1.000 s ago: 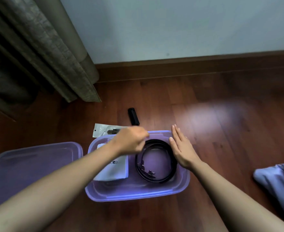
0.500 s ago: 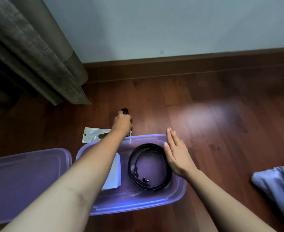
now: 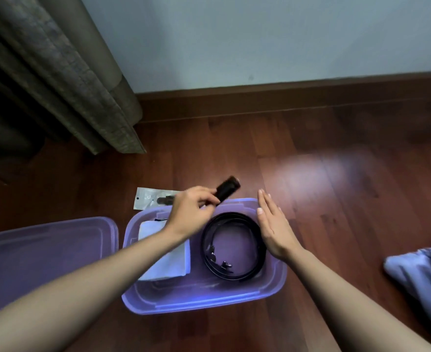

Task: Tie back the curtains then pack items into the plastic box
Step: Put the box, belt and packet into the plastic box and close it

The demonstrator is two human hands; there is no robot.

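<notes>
The left hand [image 3: 190, 215] now holds the small black item [image 3: 228, 189], which lay on the floor beyond the box a second ago. Half a second ago the hand had reached out to it. It now pinches one end between thumb and curled fingers, and the rest sticks up and away, tilted. The item is off the floor, just above the far rim of the plastic box [image 3: 209, 302], not yet inside.

The right hand [image 3: 273, 229] has barely moved. Its fingers are straight and together and hold nothing; the palm stands edge-on along the box's right side, beside the coiled belt [image 3: 204, 246]. Whether it touches the belt cannot be told.

Packing looks to be mid-way. The belt and a white folded pouch [image 3: 168, 260] are already in the box and the black item is probably next. A clear packet [image 3: 149, 196] lies on the floor behind the box, not yet packed. The lid [image 3: 46, 252] lies off, to the left of the box.

The floor [image 3: 336, 199] is dark red-brown wood planks with a pale glare patch. Behind it are a dark skirting board [image 3: 285, 97] and a plain pale wall [image 3: 260, 34]. A grey-brown curtain [image 3: 64, 80] hangs at top left, its hem close to the floor; no tie-back is in view. Bluish cloth [image 3: 423, 273] lies at the right edge.
</notes>
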